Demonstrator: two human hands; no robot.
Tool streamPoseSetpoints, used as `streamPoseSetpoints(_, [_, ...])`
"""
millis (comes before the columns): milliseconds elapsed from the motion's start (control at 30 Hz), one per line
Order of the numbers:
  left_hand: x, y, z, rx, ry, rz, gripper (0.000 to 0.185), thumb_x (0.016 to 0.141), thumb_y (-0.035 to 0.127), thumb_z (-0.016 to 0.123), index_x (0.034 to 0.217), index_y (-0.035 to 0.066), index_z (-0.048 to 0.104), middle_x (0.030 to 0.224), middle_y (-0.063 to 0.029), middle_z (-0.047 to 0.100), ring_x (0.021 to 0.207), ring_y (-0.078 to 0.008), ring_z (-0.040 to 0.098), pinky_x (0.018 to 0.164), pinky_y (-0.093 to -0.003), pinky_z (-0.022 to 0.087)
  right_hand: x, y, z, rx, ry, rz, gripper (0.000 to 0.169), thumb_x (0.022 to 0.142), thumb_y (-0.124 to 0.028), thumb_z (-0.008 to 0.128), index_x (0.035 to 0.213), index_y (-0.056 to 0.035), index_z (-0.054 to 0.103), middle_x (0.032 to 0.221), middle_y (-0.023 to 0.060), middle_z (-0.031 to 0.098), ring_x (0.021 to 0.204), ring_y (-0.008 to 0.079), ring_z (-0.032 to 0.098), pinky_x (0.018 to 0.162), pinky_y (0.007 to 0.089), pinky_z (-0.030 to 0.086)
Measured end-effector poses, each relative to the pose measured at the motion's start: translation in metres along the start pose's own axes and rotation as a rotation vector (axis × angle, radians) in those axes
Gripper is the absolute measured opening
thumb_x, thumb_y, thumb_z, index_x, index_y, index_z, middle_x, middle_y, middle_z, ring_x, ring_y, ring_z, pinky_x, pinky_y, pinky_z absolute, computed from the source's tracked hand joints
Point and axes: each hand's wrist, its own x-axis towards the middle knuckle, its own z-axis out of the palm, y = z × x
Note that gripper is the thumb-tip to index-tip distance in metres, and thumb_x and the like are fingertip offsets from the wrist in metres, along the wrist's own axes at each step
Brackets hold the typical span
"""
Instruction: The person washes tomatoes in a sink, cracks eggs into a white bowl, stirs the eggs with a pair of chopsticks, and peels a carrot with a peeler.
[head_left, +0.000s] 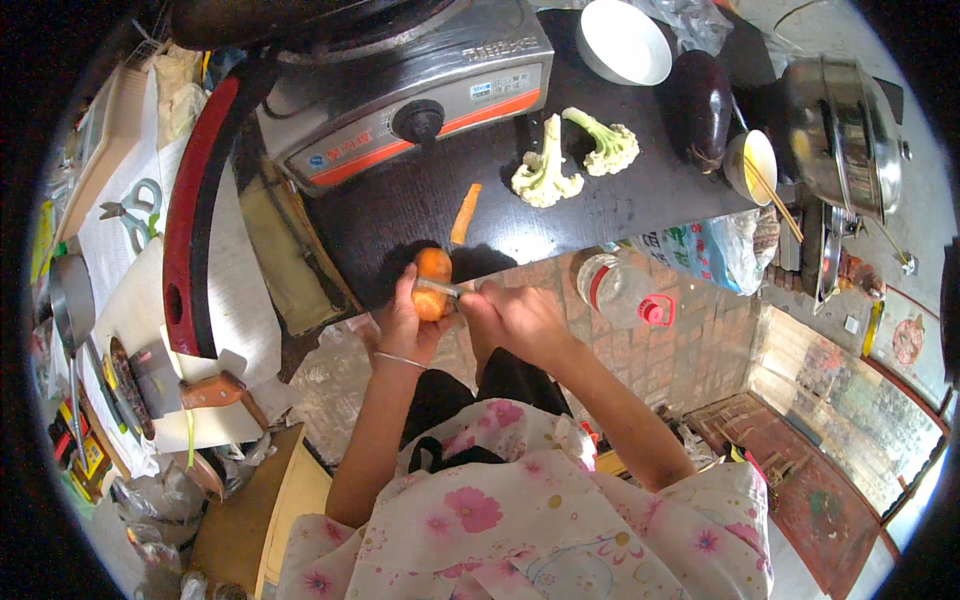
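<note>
My left hand (405, 326) is closed around a carrot (433, 268) close to the front edge of a dark tabletop (360, 225). In my right hand (514, 315) is a peeler (439, 286), its metal head lying across the carrot; most of the handle is hidden by my fingers. A strip of orange peel (466, 214) lies on the tabletop just beyond the carrot. Farther back are two pieces of cauliflower, one (548, 176) with its stem pointing away and another (606, 142) to its right.
A gas stove (420, 97) takes up the back left, a pan's red handle (196, 195) jutting toward me. To the right stand a white bowl (625, 41), an eggplant (701, 109), a small bowl (750, 169) with chopsticks and a steel pot (847, 139). A plastic bottle (619, 289) is on the brick floor.
</note>
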Motion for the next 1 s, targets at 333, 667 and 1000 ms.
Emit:
streamPoseSetpoints(333, [-0.006, 0.007, -0.001, -0.113, -0.123, -0.097, 0.044, 0.09, 0.045, 0.037, 0.108, 0.007, 0.05, 0.086, -0.0097, 0.058, 0.059, -0.0148, 0.052, 0.05, -0.024, 0.043, 0.022, 0.026, 0.009, 0.23, -0.022, 0.296, 0.036, 0.088, -0.038, 0.046, 0.079, -0.0054, 0.056, 0.059, 0.0199, 0.056, 0.059, 0.0383, 0.057, 0.051, 0.0447, 0.046])
streamPoseSetpoints(667, [0.001, -0.005, -0.005, -0.163, -0.029, 0.003, 0.041, 0.088, 0.047, 0.044, 0.099, 0.009, 0.054, 0.082, -0.0042, 0.058, 0.07, -0.0177, 0.059, 0.055, -0.0304, 0.051, -0.003, -0.01, -0.008, 0.004, 0.093, -0.223, 0.028, 0.084, -0.027, 0.056, 0.066, -0.0063, 0.051, 0.054, 0.0104, 0.053, 0.045, 0.0285, 0.053, 0.041, 0.0372, 0.04])
streamPoseSetpoints(1000, [0.002, -0.004, -0.003, -0.167, 0.041, 0.051, 0.037, 0.087, 0.044, 0.047, 0.1, 0.01, 0.053, 0.082, -0.0051, 0.058, 0.071, -0.0169, 0.059, 0.055, -0.0307, 0.053, 0.001, -0.007, -0.003, 0.055, 0.042, -0.22, 0.026, 0.082, -0.025, 0.058, 0.067, -0.0051, 0.051, 0.054, 0.0111, 0.054, 0.046, 0.0294, 0.053, 0.042, 0.0377, 0.04])
